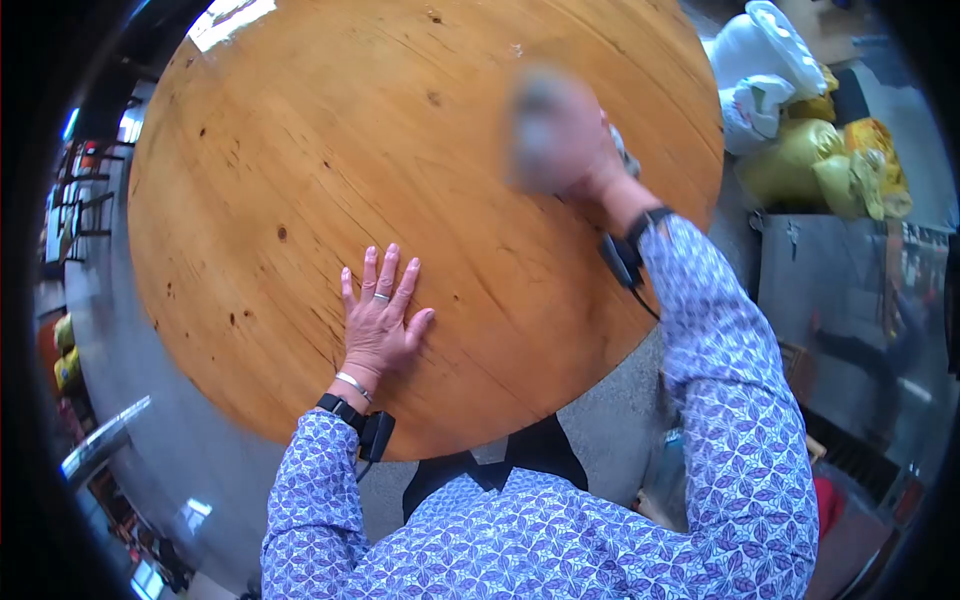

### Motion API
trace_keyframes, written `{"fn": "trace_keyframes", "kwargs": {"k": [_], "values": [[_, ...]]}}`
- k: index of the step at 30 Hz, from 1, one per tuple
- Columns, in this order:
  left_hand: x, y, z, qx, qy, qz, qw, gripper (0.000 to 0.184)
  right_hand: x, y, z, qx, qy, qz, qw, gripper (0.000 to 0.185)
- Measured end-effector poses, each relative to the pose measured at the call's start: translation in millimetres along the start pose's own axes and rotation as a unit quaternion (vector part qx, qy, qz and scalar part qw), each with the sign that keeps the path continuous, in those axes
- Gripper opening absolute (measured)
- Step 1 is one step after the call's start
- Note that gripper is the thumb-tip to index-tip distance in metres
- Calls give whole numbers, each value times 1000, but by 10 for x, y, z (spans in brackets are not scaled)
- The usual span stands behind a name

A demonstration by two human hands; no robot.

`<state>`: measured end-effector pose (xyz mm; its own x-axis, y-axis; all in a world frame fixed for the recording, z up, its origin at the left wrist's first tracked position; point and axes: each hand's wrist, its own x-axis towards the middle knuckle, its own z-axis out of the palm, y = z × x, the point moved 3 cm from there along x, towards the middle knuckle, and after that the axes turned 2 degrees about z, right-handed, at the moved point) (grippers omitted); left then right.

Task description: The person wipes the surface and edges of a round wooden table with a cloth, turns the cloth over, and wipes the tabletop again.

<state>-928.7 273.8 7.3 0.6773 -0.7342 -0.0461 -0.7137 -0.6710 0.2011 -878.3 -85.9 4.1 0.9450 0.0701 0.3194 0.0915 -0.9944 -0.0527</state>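
My left hand (377, 322) lies flat on the round wooden table (300, 180) near its front edge, fingers spread, with nothing in it. A ring and a bracelet show on that hand and wrist. Farther out on the right side of the tabletop, my right hand (578, 140) is smeared by motion. It is closed over a greyish-white cloth (535, 125), pressed against the wood. A bit of the cloth sticks out on the hand's right side. Most of the cloth is hidden under the palm or blurred.
White and yellow sacks (800, 160) stand on the floor at the right, beside a glass-topped case (840, 300). Dark chairs (90, 200) are at the far left. Light glares off the table's far left edge. Black wrist devices with cables sit on both wrists.
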Motion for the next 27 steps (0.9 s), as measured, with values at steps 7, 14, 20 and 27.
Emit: {"fn": "trace_keyframes", "kwargs": {"k": [7,14,20,27], "values": [[6,9,-33,25,-13,-21,999,70,-30,94,-124,76,-50,-78,993,61],[26,14,-55,9,-17,-25,1000,67,-1485,32,-682,149,-183,-158,959,61],[10,-16,-8,4,0,-35,999,64,438,-270,140,130,-86,-182,971,57],[11,28,-57,12,-8,-32,999,63,1557,-571,602,68,-95,-21,993,69]]}}
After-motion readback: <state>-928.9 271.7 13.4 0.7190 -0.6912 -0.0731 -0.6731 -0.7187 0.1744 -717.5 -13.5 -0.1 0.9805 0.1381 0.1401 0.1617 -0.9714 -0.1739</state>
